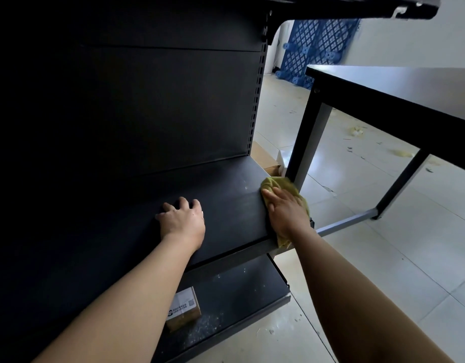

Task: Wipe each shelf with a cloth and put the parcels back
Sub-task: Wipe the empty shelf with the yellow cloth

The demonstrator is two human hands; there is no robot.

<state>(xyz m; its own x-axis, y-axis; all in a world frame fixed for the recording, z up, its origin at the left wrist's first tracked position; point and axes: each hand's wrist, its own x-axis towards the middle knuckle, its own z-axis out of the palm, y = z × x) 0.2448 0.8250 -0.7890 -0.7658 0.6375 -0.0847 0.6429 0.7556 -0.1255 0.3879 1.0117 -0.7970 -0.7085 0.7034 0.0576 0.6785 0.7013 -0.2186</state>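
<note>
The person is pressing the right hand [283,213] flat on a yellow-green cloth [274,183], fingers lying straight and together on top of it, not curled round it. The cloth is bunching out ahead of the fingertips and hanging down below the wrist, over the right-hand end of the black shelf [226,184]. Out to the left of that hand, well apart from it, the left hand [183,221] is resting on the same shelf, its fingers spread and arched with the tips touching the surface, holding nothing. Below the left forearm, a brown parcel [185,307] with a white label is sitting on the lower shelf [239,289], which is showing pale specks. Just beyond the cloth, a black table [383,82] is standing with its leg [308,142] close by, and a blue pallet [317,45] is leaning at the wall behind.
</note>
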